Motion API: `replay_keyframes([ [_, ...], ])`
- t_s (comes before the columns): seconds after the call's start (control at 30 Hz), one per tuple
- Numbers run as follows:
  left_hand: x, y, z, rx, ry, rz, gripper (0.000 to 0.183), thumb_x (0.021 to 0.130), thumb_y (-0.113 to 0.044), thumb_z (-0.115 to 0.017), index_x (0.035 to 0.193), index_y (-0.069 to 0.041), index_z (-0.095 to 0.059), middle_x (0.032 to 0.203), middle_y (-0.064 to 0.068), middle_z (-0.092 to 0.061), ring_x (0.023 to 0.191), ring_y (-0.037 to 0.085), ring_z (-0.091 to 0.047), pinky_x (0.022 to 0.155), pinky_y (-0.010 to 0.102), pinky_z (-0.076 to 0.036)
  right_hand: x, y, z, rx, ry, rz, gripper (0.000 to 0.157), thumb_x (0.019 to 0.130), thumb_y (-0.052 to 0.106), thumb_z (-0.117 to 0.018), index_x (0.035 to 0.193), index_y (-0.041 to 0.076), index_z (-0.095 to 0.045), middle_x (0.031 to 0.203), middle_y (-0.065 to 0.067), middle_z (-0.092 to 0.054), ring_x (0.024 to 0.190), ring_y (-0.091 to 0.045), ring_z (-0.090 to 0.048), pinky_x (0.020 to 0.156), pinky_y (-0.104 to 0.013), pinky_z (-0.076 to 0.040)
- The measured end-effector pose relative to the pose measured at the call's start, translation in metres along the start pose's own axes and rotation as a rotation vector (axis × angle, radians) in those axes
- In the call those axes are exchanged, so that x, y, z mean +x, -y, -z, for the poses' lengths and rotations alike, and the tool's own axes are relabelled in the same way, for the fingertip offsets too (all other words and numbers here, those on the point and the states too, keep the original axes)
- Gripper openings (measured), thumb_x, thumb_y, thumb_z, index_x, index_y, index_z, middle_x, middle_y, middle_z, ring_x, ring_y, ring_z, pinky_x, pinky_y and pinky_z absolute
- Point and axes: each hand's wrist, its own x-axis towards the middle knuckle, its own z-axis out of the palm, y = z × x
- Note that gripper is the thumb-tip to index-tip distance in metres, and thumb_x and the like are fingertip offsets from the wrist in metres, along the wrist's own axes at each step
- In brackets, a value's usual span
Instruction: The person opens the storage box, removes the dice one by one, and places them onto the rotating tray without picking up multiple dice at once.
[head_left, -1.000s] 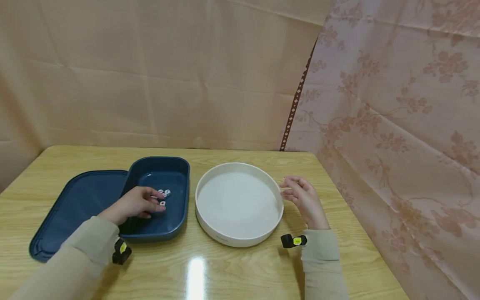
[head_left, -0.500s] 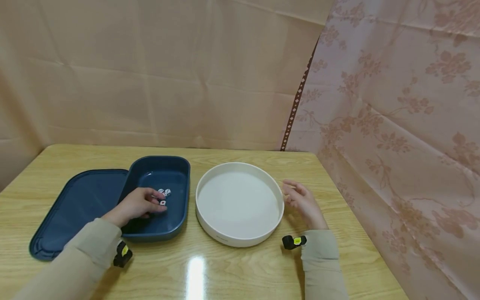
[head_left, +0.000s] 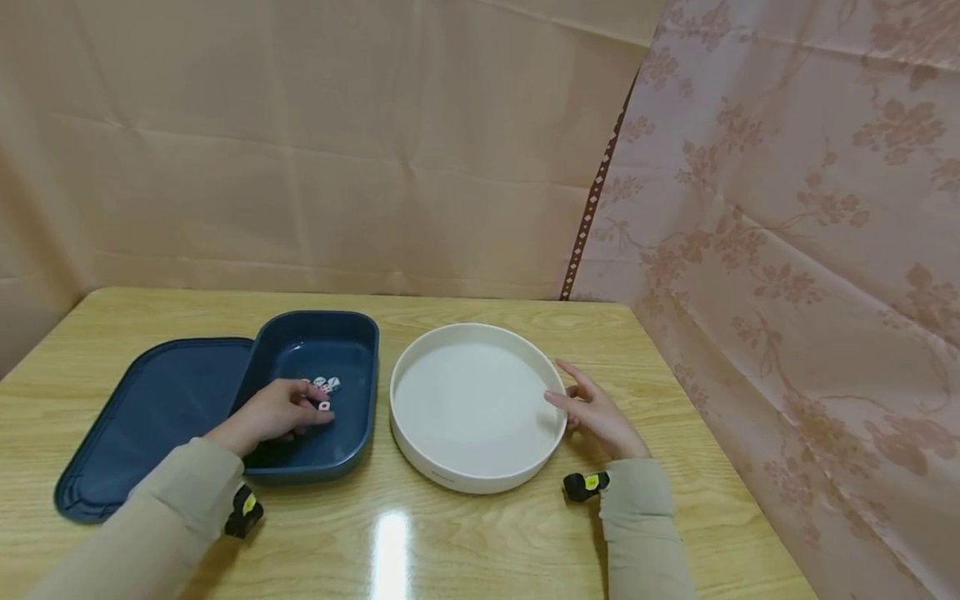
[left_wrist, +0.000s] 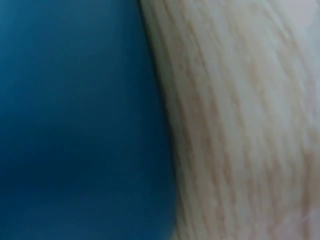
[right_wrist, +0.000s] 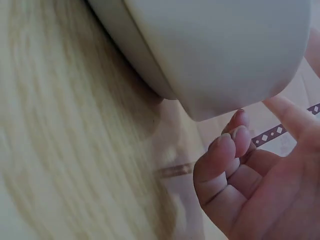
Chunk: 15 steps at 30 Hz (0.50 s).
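In the head view my left hand [head_left: 277, 410] reaches into a dark blue box [head_left: 360, 333]. Its thumb and forefinger close around a white die [head_left: 325, 407]. Right behind those fingertips lie several more white dice [head_left: 333, 384] on the box floor. The left wrist view has only the blurred box wall [left_wrist: 80, 110] and the table. On the other side, my right hand [head_left: 600, 417] holds the rim of a round white tray [head_left: 472, 400], thumb over the inside, fingers along the outside. Seen by the right wrist camera, the lower fingers [right_wrist: 220, 150] curl below the tray wall [right_wrist: 230, 55].
A dark blue lid [head_left: 165, 417] lies at the left, partly behind the box. Both containers stand on a wood-grain table [head_left: 322, 542]. A beige curtain [head_left: 337, 150] hangs behind the table, and a flowered pink cloth [head_left: 810, 233] hangs along the right.
My right hand has come from beside the tray onto its rim, its thumb now over the edge. The left hand has stayed in the box, shifting slightly and showing another die behind it.
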Motion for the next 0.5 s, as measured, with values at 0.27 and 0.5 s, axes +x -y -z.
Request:
replay_keyframes([
  [0.27, 0.0001, 0.0013, 0.0002, -0.011, 0.026, -0.009, 0.038, 0.091, -0.020, -0.071, 0.119, 0.004, -0.060, 0.080, 0.003, -0.056, 0.073, 0.018, -0.056, 0.061, 0.032, -0.049, -0.0004, -0.0028, 0.0015, -0.039, 0.062, -0.005, 0.079, 0.092, 0.027, -0.071, 0.157, 0.030, -0.026, 0.112, -0.016, -0.050, 0.070, -0.015, -0.052, 0.063, -0.027, -0.047],
  [0.5, 0.0022, 0.0025, 0.0005, 0.013, 0.017, -0.010, 0.035, 0.091, -0.018, -0.071, 0.116, 0.004, -0.062, 0.081, 0.004, -0.059, 0.074, 0.018, -0.056, 0.061, 0.033, -0.050, -0.0016, -0.0048, 0.0048, -0.071, 0.142, 0.048, 0.089, 0.091, 0.020, -0.072, 0.159, 0.029, -0.017, 0.101, -0.012, -0.054, 0.067, -0.016, -0.050, 0.061, -0.027, -0.048],
])
